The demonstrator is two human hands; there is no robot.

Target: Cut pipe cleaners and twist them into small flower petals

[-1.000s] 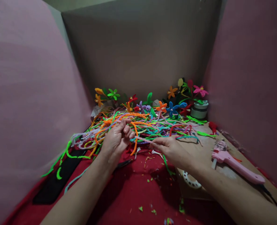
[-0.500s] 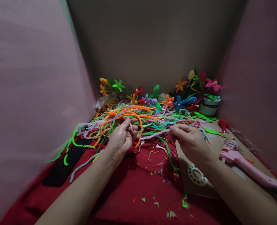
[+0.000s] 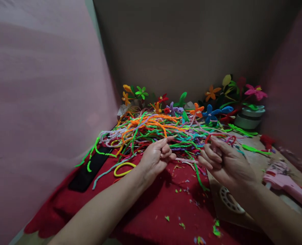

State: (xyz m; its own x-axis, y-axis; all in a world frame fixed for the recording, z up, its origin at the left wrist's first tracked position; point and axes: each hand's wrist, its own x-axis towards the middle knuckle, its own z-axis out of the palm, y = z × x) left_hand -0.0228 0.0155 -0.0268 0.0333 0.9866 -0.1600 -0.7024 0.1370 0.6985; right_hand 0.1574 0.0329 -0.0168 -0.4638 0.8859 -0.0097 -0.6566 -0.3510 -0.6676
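A tangled heap of coloured pipe cleaners [image 3: 161,131] lies on a red cloth [image 3: 151,204]. My left hand [image 3: 156,157] is closed in a loose fist at the heap's near edge. My right hand [image 3: 223,160] is closed too, just to the right. A pale pink pipe cleaner [image 3: 185,160] stretches between the two fists, each hand gripping one end. A yellow loop [image 3: 124,169] lies on the cloth left of my left hand.
Finished pipe-cleaner flowers [image 3: 209,112] stand along the back wall, some in a grey pot [image 3: 249,119]. A pink glue gun [image 3: 288,185] and a white tape ring [image 3: 228,200] lie on cardboard [image 3: 258,163] at right. A black strip [image 3: 88,170] lies at left. Pink walls close both sides.
Both hands have drawn toward me, out of the heap, with the pale pink pipe cleaner held between them. My right hand has curled into a fist. The view has shifted left.
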